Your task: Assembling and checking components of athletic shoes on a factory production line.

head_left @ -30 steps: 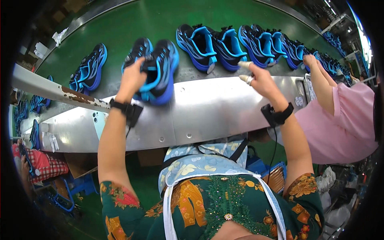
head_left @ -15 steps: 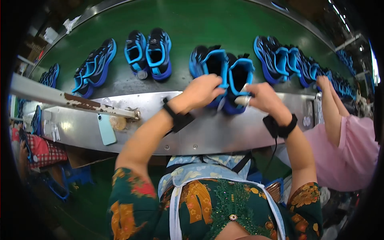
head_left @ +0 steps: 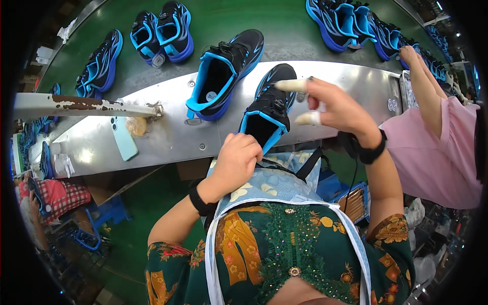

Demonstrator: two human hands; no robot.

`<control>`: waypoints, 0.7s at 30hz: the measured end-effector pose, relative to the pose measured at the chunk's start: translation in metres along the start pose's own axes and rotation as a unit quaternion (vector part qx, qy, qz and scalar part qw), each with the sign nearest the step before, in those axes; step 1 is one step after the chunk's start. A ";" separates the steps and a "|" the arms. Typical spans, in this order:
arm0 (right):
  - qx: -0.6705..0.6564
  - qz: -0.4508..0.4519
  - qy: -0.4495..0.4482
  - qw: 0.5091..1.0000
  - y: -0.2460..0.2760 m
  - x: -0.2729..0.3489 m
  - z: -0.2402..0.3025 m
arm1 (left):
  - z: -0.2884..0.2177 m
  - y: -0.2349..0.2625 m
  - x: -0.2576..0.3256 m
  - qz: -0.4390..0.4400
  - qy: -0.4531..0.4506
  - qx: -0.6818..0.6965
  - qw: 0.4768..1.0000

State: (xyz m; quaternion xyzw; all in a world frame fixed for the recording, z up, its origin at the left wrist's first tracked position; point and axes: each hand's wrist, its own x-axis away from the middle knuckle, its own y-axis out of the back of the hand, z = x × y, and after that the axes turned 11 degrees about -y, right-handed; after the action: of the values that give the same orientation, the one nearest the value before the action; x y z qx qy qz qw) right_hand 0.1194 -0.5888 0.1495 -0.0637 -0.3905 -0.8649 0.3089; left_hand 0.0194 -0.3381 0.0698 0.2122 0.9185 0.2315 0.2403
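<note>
A black sneaker with bright blue lining (head_left: pixel 277 101) is tilted at the table's near edge, toe pointing away from me. My left hand (head_left: pixel 234 165) grips it at the heel collar, fingers closed round the rim. Off its right side, my right hand (head_left: pixel 335 108) has its fingers spread, with pale finger cots on some of them. One covered fingertip reaches over the shoe's upper near the round dial; whether it touches cannot be told. A matching sneaker (head_left: pixel 221 76) stands to the left on the metal edge, untouched.
A green conveyor belt (head_left: pixel 274 30) beyond the metal ledge (head_left: pixel 168 137) carries more sneaker pairs. A painted metal bar (head_left: pixel 86 105) juts in from the left above a light-green phone (head_left: pixel 124 138). A co-worker in pink (head_left: pixel 432 152) reaches to shoes on the right.
The pair has come off the belt toward me and been separated. My left hand has moved down to one heel; my right hand has let go and spread its fingers.
</note>
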 end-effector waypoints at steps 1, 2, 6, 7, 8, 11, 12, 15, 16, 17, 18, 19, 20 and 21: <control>0.003 -0.003 -0.004 1.000 -0.008 -0.007 -0.007 | 0.000 -0.005 -0.001 0.019 0.000 -0.018 1.000; 0.027 -0.007 0.075 0.997 -0.021 -0.019 -0.009 | 0.001 -0.009 -0.002 0.037 0.001 -0.038 0.999; 0.163 -0.054 0.138 0.975 -0.051 -0.043 0.018 | 0.009 -0.009 0.001 -0.006 -0.031 -0.056 0.998; 0.163 -0.051 0.140 0.975 -0.049 -0.040 0.019 | 0.012 -0.005 0.003 -0.029 0.007 -0.039 0.999; 0.199 0.007 0.143 0.970 -0.044 -0.034 0.016 | 0.015 -0.002 0.004 -0.052 0.044 -0.022 0.997; 0.243 0.094 0.135 0.956 -0.036 -0.024 0.019 | 0.019 -0.002 0.001 -0.074 0.038 -0.029 0.996; 0.260 0.067 0.143 0.953 -0.043 -0.027 0.018 | 0.013 0.005 -0.007 -0.034 0.150 0.080 0.985; 0.306 0.051 0.128 0.942 -0.049 -0.033 0.023 | 0.012 0.051 -0.034 0.157 0.352 0.368 0.846; 0.240 0.059 0.123 0.961 -0.047 -0.035 0.018 | 0.013 0.052 -0.039 0.168 0.369 0.381 0.831; 0.173 0.067 0.117 0.976 -0.045 -0.035 0.015 | 0.012 0.052 -0.043 0.179 0.386 0.393 0.815; 0.073 0.073 0.108 0.989 -0.041 -0.032 0.013 | 0.013 0.048 -0.043 0.178 0.385 0.392 0.816; 0.073 0.073 0.109 0.989 -0.039 -0.029 0.009 | 0.016 0.042 -0.040 0.148 0.394 0.419 0.804; 0.002 0.070 0.095 0.993 -0.038 -0.027 0.001 | 0.020 0.038 -0.036 0.117 0.402 0.446 0.791; -0.070 0.061 0.074 0.993 -0.041 -0.023 -0.007 | 0.022 0.033 -0.035 0.123 0.400 0.447 0.791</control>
State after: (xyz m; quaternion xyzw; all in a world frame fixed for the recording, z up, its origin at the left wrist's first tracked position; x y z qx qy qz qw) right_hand 0.1148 -0.5625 0.1108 -0.0450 -0.3004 -0.8718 0.3842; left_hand 0.0681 -0.3222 0.0816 0.2954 0.8999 -0.1132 -0.3002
